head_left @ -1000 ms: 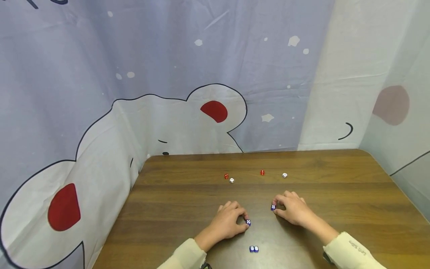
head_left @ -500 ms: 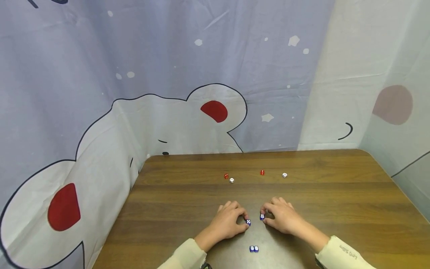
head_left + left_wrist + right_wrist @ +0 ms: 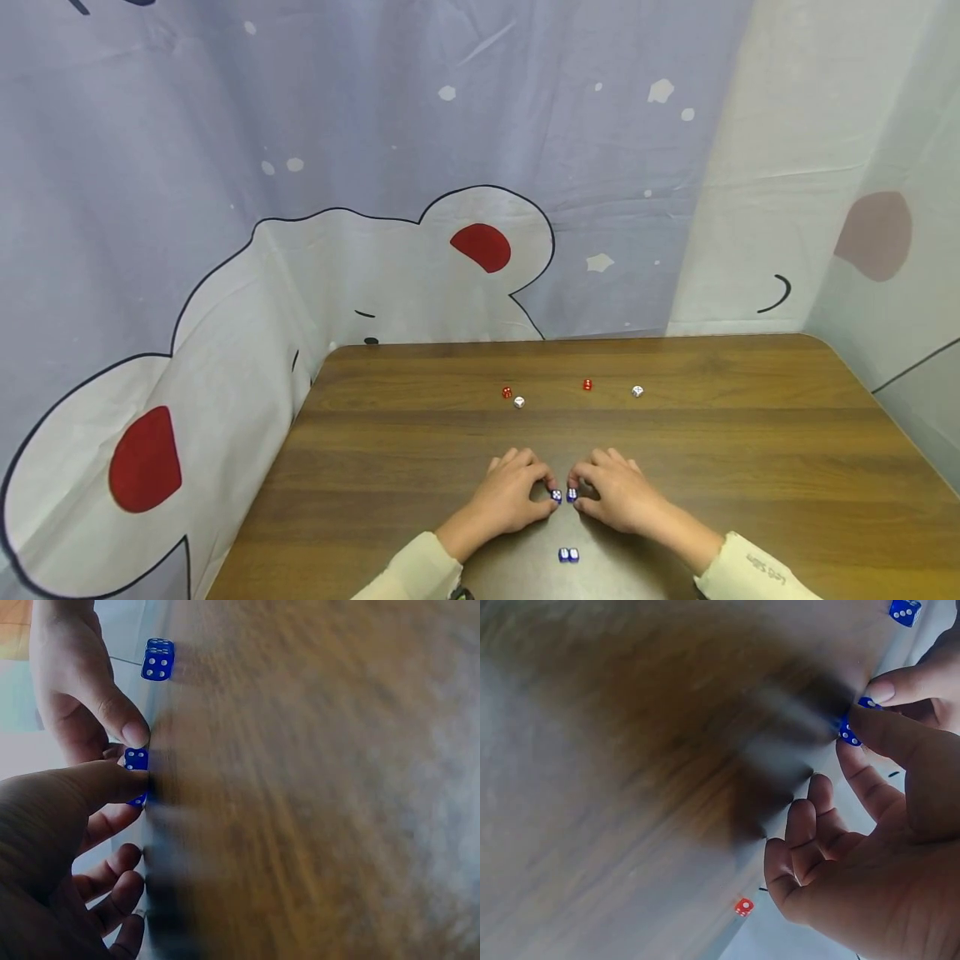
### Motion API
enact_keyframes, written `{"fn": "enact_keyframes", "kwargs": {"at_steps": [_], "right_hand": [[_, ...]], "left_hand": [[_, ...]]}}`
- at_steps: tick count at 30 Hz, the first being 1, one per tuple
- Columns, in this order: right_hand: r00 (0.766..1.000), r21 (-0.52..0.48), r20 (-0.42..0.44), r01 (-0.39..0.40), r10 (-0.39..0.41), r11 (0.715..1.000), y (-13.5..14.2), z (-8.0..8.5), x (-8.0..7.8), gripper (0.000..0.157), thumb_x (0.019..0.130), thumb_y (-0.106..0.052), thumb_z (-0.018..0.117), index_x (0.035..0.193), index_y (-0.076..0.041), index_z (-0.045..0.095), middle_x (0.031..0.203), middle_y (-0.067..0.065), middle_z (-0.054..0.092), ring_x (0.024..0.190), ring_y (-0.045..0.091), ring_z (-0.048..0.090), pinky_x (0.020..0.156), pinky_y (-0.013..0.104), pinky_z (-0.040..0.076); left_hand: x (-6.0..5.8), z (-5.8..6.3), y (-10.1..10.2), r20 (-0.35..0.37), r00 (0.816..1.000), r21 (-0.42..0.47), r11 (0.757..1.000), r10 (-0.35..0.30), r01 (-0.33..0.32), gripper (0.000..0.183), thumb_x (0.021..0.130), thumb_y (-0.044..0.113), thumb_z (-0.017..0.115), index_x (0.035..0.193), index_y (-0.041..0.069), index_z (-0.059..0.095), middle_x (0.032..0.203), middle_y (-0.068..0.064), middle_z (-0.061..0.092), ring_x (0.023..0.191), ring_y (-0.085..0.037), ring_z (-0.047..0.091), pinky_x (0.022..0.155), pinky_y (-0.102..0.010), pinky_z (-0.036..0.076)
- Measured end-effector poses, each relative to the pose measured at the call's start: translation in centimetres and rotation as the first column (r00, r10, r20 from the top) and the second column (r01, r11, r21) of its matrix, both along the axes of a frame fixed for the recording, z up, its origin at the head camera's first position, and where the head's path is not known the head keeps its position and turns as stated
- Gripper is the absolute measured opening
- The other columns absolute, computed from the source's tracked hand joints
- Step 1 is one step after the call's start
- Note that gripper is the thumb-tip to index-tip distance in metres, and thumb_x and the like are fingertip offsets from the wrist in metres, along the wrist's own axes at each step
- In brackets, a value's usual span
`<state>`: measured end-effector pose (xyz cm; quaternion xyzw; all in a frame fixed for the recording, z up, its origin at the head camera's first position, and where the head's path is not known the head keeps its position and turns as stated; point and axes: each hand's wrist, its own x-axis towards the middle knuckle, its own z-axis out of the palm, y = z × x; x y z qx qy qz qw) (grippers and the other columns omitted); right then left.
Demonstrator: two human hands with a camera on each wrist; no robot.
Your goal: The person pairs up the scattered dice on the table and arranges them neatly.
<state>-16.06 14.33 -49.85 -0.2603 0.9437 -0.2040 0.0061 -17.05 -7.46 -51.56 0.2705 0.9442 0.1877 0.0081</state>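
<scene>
My left hand (image 3: 512,493) pinches a blue die (image 3: 557,496) between thumb and forefinger on the wooden tabletop (image 3: 390,467). Facing it, my right hand (image 3: 617,492) pinches another blue die (image 3: 572,495) the same way. A narrow gap parts these two dice in the head view. Nearer to me, a pair of blue dice (image 3: 568,555) sits side by side. In the right wrist view, the blue die (image 3: 848,732) at my right fingertips is partly covered by the thumb. The left thumb hides part of the blue die (image 3: 136,759) in the left wrist view.
Toward the back of the table lie a red die (image 3: 507,392) with a white die (image 3: 519,402) close by, another red die (image 3: 587,385) and another white die (image 3: 637,392). A printed curtain (image 3: 420,275) hangs behind the table's far edge.
My right hand has slid left and toward me with its blue die, closing most of the distance to the left hand's die. The left hand has stayed in place.
</scene>
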Motion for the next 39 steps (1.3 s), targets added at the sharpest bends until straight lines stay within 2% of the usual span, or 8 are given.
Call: {"fn": "enact_keyframes", "kwargs": {"at_steps": [23,27,30,33,36,39], "right_hand": [[1.000,-0.019,-0.010,-0.024,0.024,1.000,-0.6,0.1,0.5,0.023,0.081,-0.025,0.083,0.091,-0.027,0.062,0.093,-0.009,0.053,0.085,0.011,0.041,0.070,0.029,0.030],[1.000,-0.020,-0.009,-0.024,0.024,1.000,-0.5,0.1,0.5,0.023,0.082,-0.026,0.083,0.091,-0.027,0.062,0.093,-0.009,0.053,0.084,0.011,0.041,0.070,0.029,0.030],[1.000,-0.019,-0.009,-0.025,0.025,1.000,-0.5,0.0,0.5,0.023,0.081,-0.026,0.083,0.092,-0.028,0.062,0.092,-0.010,0.052,0.085,0.011,0.041,0.070,0.029,0.030],[1.000,-0.016,-0.012,-0.027,0.026,1.000,-0.4,0.0,0.5,0.023,0.081,-0.027,0.083,0.092,-0.028,0.062,0.092,-0.011,0.051,0.085,0.011,0.042,0.071,0.029,0.031],[0.999,-0.015,-0.017,-0.027,0.027,1.000,-0.4,-0.1,0.5,0.024,0.080,-0.027,0.083,0.093,-0.029,0.063,0.091,-0.011,0.051,0.086,0.011,0.043,0.072,0.030,0.032],[0.999,-0.014,-0.022,-0.025,0.025,1.000,-0.4,-0.1,0.5,0.024,0.080,-0.028,0.083,0.092,-0.029,0.062,0.092,-0.011,0.051,0.087,0.012,0.044,0.072,0.030,0.032]], "left_hand": [[0.1,0.3,0.1,0.023,1.000,-0.007,1.000,-0.005,0.006,0.017,0.084,0.040,0.079,0.092,0.031,0.067,0.096,0.014,0.054,0.088,-0.004,0.044,0.075,-0.025,0.032],[-0.3,0.7,-0.2,0.053,0.998,-0.004,0.999,-0.038,0.039,0.021,0.084,0.040,0.080,0.097,0.029,0.069,0.099,0.014,0.055,0.090,-0.003,0.045,0.076,-0.025,0.032],[-1.1,1.1,-0.8,0.089,0.994,0.014,0.998,-0.062,0.062,0.025,0.083,0.038,0.081,0.103,0.027,0.069,0.103,0.013,0.059,0.095,-0.005,0.049,0.080,-0.026,0.035],[-2.7,1.4,-1.7,0.104,0.995,0.065,0.998,-0.012,0.005,0.025,0.085,0.031,0.081,0.105,0.022,0.069,0.104,0.009,0.061,0.099,-0.009,0.052,0.084,-0.031,0.038],[-4.5,1.1,-2.5,0.089,0.991,0.115,0.987,0.103,-0.113,0.023,0.086,0.028,0.079,0.105,0.019,0.069,0.101,0.005,0.062,0.100,-0.015,0.054,0.086,-0.036,0.041],[-6.1,0.4,-3.0,0.063,0.974,0.124,0.967,0.217,-0.223,0.024,0.086,0.029,0.079,0.105,0.018,0.070,0.099,0.004,0.061,0.099,-0.018,0.055,0.085,-0.040,0.040]]}}
